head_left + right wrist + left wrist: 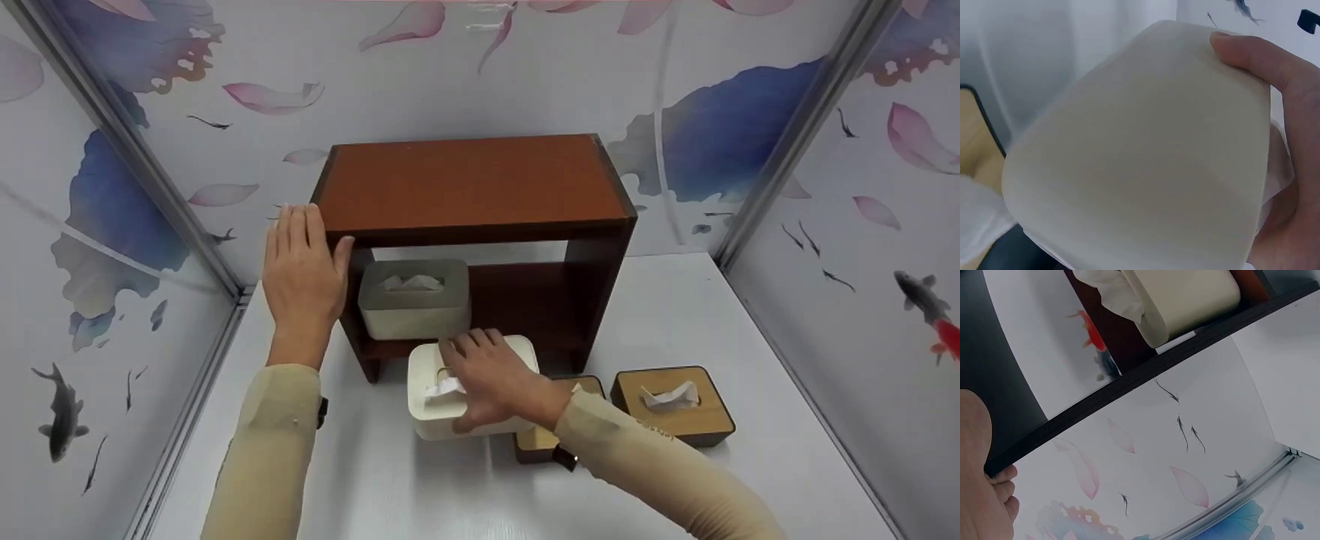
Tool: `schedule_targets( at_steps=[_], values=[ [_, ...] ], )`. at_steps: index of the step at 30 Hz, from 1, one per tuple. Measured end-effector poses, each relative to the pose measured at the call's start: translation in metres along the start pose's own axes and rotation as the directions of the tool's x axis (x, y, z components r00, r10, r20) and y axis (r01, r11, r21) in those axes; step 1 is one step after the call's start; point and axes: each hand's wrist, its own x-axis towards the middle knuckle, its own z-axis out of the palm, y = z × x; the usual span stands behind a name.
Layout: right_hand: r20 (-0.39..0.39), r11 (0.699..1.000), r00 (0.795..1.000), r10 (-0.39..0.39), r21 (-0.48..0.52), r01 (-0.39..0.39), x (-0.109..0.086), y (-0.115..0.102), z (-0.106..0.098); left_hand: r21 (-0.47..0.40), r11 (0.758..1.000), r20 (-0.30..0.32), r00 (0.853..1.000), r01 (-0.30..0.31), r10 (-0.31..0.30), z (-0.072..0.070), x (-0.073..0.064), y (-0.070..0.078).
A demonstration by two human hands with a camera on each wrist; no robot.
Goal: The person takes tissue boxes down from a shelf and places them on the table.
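My left hand grips the upper left front corner of a brown shelf, fingers along its outer side and thumb at the front. In the left wrist view the dark panel edge runs between thumb and fingertips. My right hand holds a white tissue box from above, thumb on its near side and fingers toward its far edge. The box is in front of the shelf; its smooth wall fills the right wrist view. A grey-green tissue box sits inside the shelf's left part, tissue showing on top.
Right of the shelf front, a wood-topped tissue box stands on the white table. Another wood-topped box is partly hidden behind the right hand and white box. Patterned walls enclose the table at the back and sides.
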Motion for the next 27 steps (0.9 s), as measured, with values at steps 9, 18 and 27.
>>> schedule_targets(
  at_steps=[9,18,27],
  values=[
    [0.044,1.000,0.999,0.011,-0.011,-0.011,0.017,-0.028,0.018,0.001,1.000,0.013,1.000,0.012,-0.012,0.000,0.001,0.000],
    [0.059,0.999,0.997,0.040,-0.028,-0.039,0.025,-0.045,0.048,0.012,1.000,0.034,0.999,0.019,-0.020,-0.001,-0.001,0.001],
    [0.085,0.998,0.995,0.061,-0.011,-0.061,0.023,-0.050,0.074,-0.004,1.000,0.013,1.000,0.015,-0.015,0.000,0.001,0.001]
  ],
)
